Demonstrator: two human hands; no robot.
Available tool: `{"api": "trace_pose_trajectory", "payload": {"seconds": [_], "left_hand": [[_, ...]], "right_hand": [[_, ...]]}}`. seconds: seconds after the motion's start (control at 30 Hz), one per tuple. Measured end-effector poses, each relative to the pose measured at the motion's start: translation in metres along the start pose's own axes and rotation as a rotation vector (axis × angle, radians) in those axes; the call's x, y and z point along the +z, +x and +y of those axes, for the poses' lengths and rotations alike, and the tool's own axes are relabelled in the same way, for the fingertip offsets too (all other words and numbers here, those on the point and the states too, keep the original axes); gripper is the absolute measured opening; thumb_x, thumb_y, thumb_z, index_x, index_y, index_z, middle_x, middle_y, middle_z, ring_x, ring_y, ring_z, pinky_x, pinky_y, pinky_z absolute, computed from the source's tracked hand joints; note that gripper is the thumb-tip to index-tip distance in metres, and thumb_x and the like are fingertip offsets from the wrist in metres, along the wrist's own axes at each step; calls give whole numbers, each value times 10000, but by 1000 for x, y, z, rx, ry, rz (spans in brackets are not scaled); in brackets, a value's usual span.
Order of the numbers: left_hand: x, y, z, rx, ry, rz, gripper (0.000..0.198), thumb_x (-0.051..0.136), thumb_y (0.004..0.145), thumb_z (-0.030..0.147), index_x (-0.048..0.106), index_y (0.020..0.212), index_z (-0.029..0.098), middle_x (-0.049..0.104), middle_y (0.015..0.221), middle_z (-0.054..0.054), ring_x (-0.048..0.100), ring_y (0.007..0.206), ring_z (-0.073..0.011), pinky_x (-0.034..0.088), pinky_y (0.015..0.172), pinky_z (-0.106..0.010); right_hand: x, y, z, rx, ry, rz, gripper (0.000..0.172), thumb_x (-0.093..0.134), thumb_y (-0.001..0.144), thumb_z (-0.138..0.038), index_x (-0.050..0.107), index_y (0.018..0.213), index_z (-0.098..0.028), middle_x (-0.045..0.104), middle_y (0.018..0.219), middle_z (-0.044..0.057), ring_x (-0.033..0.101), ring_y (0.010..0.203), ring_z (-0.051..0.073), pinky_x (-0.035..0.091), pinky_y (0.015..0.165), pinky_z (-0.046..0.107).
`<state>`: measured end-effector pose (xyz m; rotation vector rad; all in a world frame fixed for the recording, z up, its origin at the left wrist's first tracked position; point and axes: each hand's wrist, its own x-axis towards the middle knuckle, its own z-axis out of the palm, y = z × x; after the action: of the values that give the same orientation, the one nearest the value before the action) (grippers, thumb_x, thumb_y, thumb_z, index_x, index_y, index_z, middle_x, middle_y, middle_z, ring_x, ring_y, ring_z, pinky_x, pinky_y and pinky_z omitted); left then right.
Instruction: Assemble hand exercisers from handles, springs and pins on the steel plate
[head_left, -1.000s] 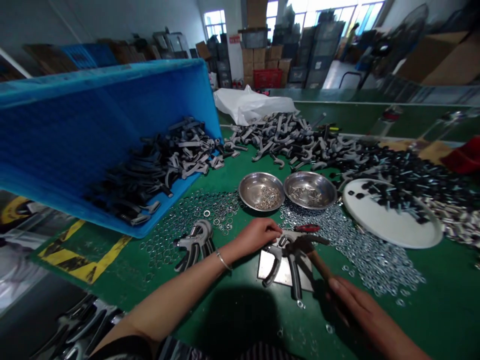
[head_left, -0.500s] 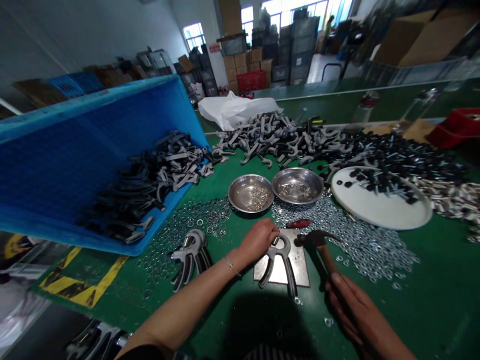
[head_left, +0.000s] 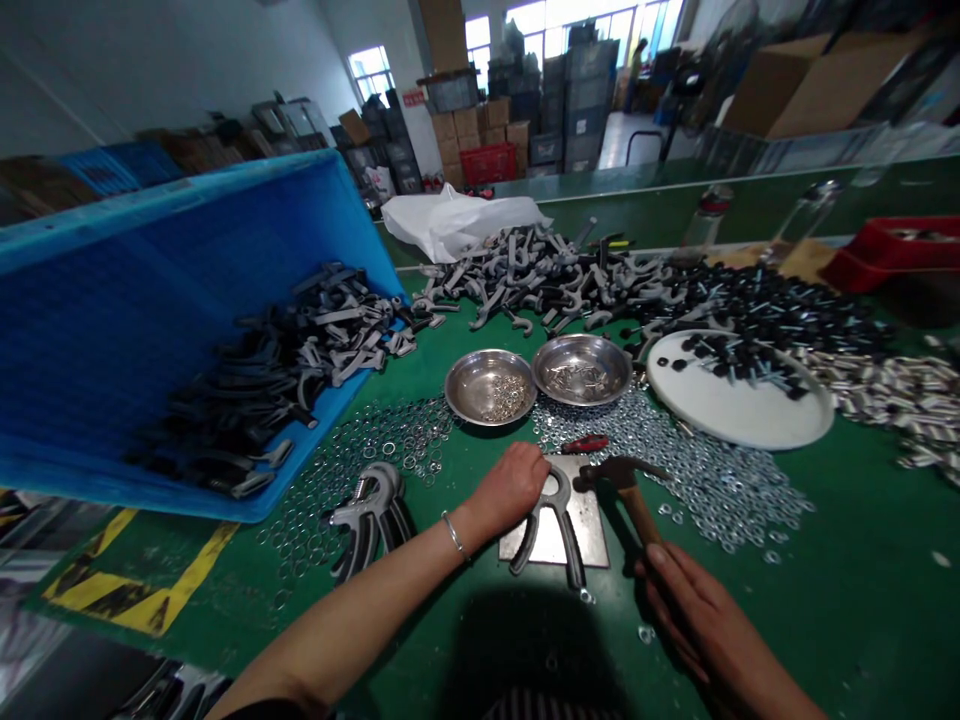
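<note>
A grey hand grip exerciser [head_left: 570, 540] with dark inserts on its two legs lies on a square metal plate [head_left: 595, 520], legs toward me. My left hand [head_left: 514, 484] is closed at the upper left of its curved top; the fingertips and whatever they pinch there are mostly hidden. In my right hand [head_left: 694, 605] is a claw hammer [head_left: 637, 510], gripped by its wooden handle. Its head hangs over the plate's right edge, beside the exerciser and apart from it. Left of my forearm stand several assembled hand grips [head_left: 375, 515], grouped together.
Two metal bowls [head_left: 459, 408] of small parts stand beyond the plate, near a red-handled tool [head_left: 585, 444]. Loose washers and rings [head_left: 705, 490] spread around. A white oval tray [head_left: 750, 425] holds black-headed bolts. A blue crate [head_left: 247, 230] of grey handles tilts at left; more handles [head_left: 540, 270] pile behind.
The whole view has shifted slightly, so things sit a little further left. My left hand stays at the exerciser's top, and the hammer keeps nearly the same place beside it.
</note>
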<state>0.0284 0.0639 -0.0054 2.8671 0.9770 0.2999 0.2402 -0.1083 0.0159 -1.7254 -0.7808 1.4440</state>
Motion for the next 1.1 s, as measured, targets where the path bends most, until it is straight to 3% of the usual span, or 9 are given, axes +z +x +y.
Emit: {"api": "trace_pose_trajectory", "payload": {"seconds": [0.13, 0.3, 0.43, 0.53, 0.67, 0.77, 0.9, 1.03, 1.1], "left_hand": [[-4, -4, 0, -57, -81, -5, 204, 465, 1002, 250, 598, 1071, 111, 612, 1049, -115, 542, 993, -237, 457, 896, -390], [-32, -32, 7, -240, -240, 123, 278, 491, 984, 268, 512, 1219, 121, 564, 1217, -137, 497, 1148, -252, 402, 1023, -430], [-46, -47, 9, -111, -161, -36, 239, 572, 929, 247, 571, 1152, 159, 592, 1169, -109, 504, 1103, -269, 401, 965, -424], [-44, -42, 7, -74, -29, -154, 127, 576, 938, 264, 626, 973, 153, 628, 1023, -97, 520, 1020, -270, 397, 886, -404], [-41, -34, 4, -57, 39, -175, 144, 557, 953, 252, 629, 888, 146, 633, 975, -96, 513, 982, -260, 376, 840, -385], [-40, -33, 3, -57, 43, -178, 141, 567, 950, 251, 633, 895, 139, 637, 976, -101, 514, 983, -266, 370, 835, -386], [-36, -36, 2, -54, 57, -165, 129, 578, 940, 235, 640, 886, 136, 639, 958, -104, 516, 973, -271, 368, 827, -391], [-30, -35, 1, -44, 66, -133, 141, 536, 957, 210, 644, 904, 137, 637, 952, -106, 517, 968, -261, 365, 823, -385], [-28, -34, 1, -33, 66, -128, 142, 537, 956, 213, 643, 910, 130, 637, 963, -108, 517, 972, -257, 369, 825, -382]], "right_hand": [[-11, 2, -16, -104, -186, -60, 486, 465, 899, -690, 587, 830, -226, 582, 648, -11, 552, 588, 153, 444, 523, 241], [-28, -8, -72, -338, -558, -97, 471, 392, 926, -673, 586, 844, -252, 621, 688, 23, 590, 649, 202, 473, 617, 307], [-21, 3, -100, -501, -723, -65, 445, 317, 969, -616, 571, 902, -256, 648, 726, 43, 591, 649, 208, 449, 627, 319], [-11, 31, -98, -456, -871, -176, 406, 371, 967, -570, 578, 857, -238, 670, 729, 48, 613, 650, 217, 438, 636, 321], [-6, 54, -94, -424, -882, -230, 455, 310, 997, -570, 594, 883, -234, 697, 797, 44, 642, 728, 218, 449, 679, 308], [-8, 52, -96, -440, -916, -173, 427, 341, 988, -557, 594, 894, -227, 697, 790, 57, 641, 722, 227, 443, 670, 316], [-10, 37, -94, -377, -897, -289, 438, 353, 980, -579, 596, 841, -243, 696, 754, 46, 640, 681, 223, 460, 657, 321], [-18, 23, -70, -380, -850, -269, 455, 394, 930, -651, 644, 898, -272, 742, 812, 61, 686, 734, 264, 515, 697, 354], [-24, 23, -52, -366, -863, -180, 463, 498, 848, -700, 685, 906, -281, 764, 814, 73, 711, 739, 297, 542, 668, 365]]}}
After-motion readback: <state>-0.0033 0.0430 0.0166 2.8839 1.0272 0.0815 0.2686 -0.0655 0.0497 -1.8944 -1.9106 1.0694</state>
